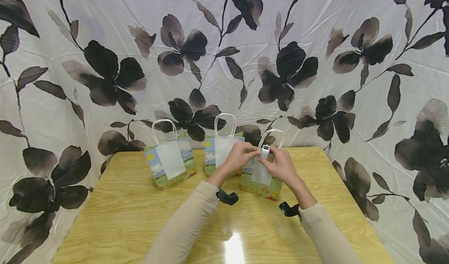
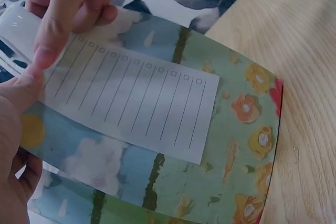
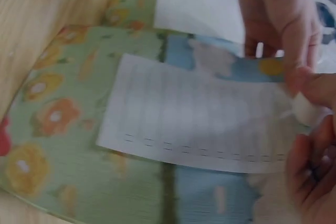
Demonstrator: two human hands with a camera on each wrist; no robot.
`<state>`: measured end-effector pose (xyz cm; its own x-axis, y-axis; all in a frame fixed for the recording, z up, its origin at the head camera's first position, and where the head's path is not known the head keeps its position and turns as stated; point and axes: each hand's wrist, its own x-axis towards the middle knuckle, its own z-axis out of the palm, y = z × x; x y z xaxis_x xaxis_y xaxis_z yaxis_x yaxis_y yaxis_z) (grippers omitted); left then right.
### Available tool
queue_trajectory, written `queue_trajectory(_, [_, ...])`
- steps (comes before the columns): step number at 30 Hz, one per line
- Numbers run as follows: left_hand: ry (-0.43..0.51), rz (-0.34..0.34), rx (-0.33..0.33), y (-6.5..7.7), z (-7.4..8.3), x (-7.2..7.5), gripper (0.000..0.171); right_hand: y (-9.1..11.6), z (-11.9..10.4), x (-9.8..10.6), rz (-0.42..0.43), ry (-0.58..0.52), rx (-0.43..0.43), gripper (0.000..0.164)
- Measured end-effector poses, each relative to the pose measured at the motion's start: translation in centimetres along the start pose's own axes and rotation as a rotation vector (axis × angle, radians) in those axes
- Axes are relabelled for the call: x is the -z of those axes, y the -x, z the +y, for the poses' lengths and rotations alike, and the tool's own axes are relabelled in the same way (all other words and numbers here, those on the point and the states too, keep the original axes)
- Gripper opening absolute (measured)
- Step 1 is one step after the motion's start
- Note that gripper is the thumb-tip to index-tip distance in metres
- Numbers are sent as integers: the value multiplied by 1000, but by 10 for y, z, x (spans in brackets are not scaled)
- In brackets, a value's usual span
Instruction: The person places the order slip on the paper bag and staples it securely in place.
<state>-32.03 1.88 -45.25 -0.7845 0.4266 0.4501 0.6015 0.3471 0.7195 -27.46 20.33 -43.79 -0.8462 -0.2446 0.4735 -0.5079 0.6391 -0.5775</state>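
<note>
On the right stands a paper gift bag (image 1: 261, 184) with white handles, printed with sky, grass and flowers. A lined white checklist sheet (image 2: 142, 95) lies against its front, its upper end at the bag's rim. My left hand (image 1: 242, 155) pinches the sheet and rim from the left, thumb in front, as the left wrist view shows. From the right, my right hand (image 1: 282, 164) grips a small white stapler (image 1: 265, 152) over the sheet's upper end. Both thumbs nearly meet there. The stapler's far end is partly hidden by fingers.
Two matching gift bags, one at the left (image 1: 172, 161) and one in the middle (image 1: 210, 159), stand upright with white sheets on their fronts. The wooden table (image 1: 140, 217) ends at a floral cloth backdrop (image 1: 224, 81) behind the bags.
</note>
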Motion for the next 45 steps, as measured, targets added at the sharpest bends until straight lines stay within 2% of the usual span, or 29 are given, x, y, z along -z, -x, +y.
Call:
queue_trajectory(4, [34, -14, 16, 1, -2, 3, 16, -1, 5, -7, 77, -45, 84, 23])
queue_trajectory(8, [60, -43, 43, 1, -2, 6, 17, -3, 9, -12, 142, -62, 132, 24])
queue_trajectory(11, [61, -20, 35, -1, -2, 8, 17, -7, 11, -15, 179, -46, 178, 24])
queue_trajectory(13, [60, 6, 26, 0, -2, 9, 15, -10, 13, -17, 188, -36, 219, 23])
queue_trajectory(16, [60, -11, 26, 4, -4, 9, 15, -9, 15, -19, 173, -32, 246, 24])
queue_trajectory(20, [46, -41, 57, 11, -7, 6, 17, -3, 15, -21, 121, -26, 211, 22])
queue_trajectory(25, [40, -28, 74, 9, -7, 5, 17, -2, 9, -18, 67, 5, 132, 24])
queue_trajectory(31, [22, -43, 51, -1, -2, 6, 20, -3, -1, -6, 71, 21, 85, 33])
queue_trajectory(34, [7, -42, 53, -3, 0, 6, 20, -2, -5, -1, 103, 21, 89, 48])
queue_trajectory(37, [-11, -53, 58, -4, 1, 5, 21, 1, -11, 6, 150, -48, 77, 59])
queue_trajectory(39, [-23, -55, 58, -4, 2, 4, 22, 5, -16, 12, 174, -131, 51, 55])
queue_trajectory(43, [-37, -49, 72, -4, 2, 4, 24, 11, -28, 26, 176, -379, -27, 45])
queue_trajectory(45, [-40, -47, 88, -5, 2, 5, 25, 15, -33, 32, 160, -517, -66, 49])
